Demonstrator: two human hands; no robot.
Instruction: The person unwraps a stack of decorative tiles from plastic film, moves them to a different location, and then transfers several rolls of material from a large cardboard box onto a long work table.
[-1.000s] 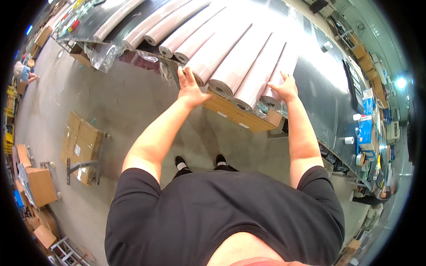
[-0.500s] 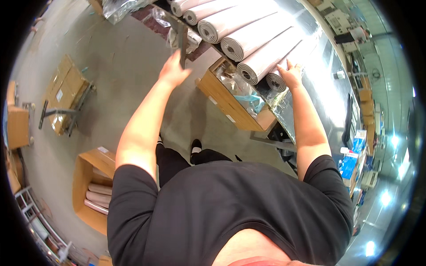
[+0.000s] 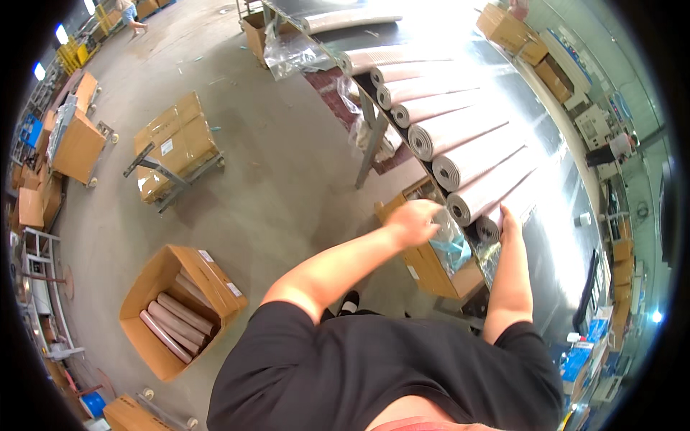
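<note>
Several pinkish-grey rolled mats lie side by side on a dark shiny table, their spiral ends at its near-left edge. My right hand (image 3: 510, 224) is closed around the side of the nearest rolled mat (image 3: 490, 228), its fingers partly hidden behind the roll. My left hand (image 3: 415, 223) hovers off the table edge, left of the roll ends, slightly blurred, with bent fingers apart and nothing visible in them. Beneath it is an open wooden drawer (image 3: 449, 276) holding clear plastic and a light-blue piece. Beside the nearest mat lies another rolled mat (image 3: 478, 200).
An open cardboard box (image 3: 147, 352) with several rolled mats stands on the floor at left. Farther off, a flattened-looking carton (image 3: 180, 136) rests on a wheeled cart. Clear plastic film (image 3: 291, 57) hangs at the table's far end. A white tape roll (image 3: 582, 220) sits on the table (image 3: 553, 251).
My view has turned left, showing more of the floor box and the row of mats. My left hand has moved from the table leg towards the roll ends. My right hand stays at the nearest mat.
</note>
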